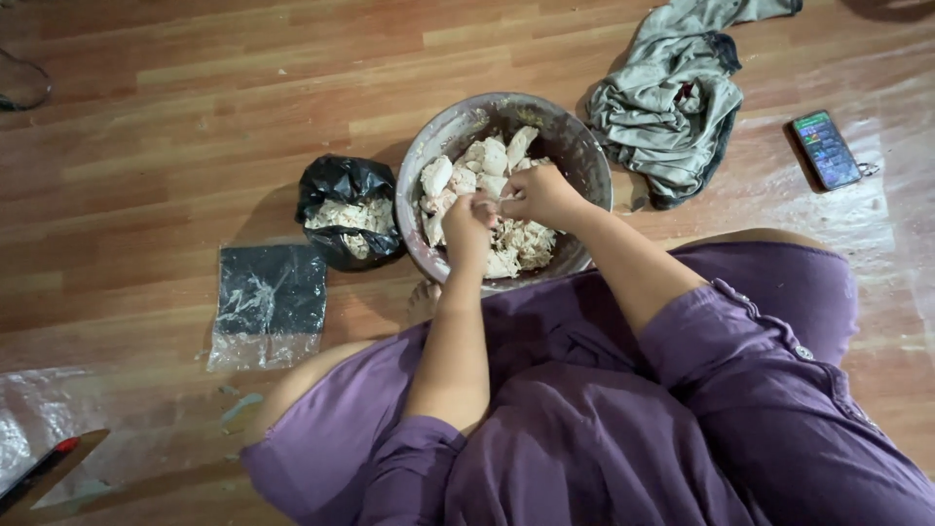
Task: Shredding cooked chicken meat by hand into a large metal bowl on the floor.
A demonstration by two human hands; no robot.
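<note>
A dented metal bowl (575, 146) sits on the wooden floor in front of me, filled with pale chunks of raw meat (482, 161). Both hands meet over the bowl. My left hand (467, 229) and my right hand (541, 195) pinch the same pale piece between their fingertips, just above the heap. Purple sleeves cover my forearms from the elbow down.
A black plastic bag (346, 185) with pale scraps stands left of the bowl. A flat clear bag (268, 302) lies nearer me. A crumpled grey cloth (672, 97) and a phone (826, 148) lie at right. Plastic sheeting (39, 429) and a red-handled tool (39, 468) are at lower left.
</note>
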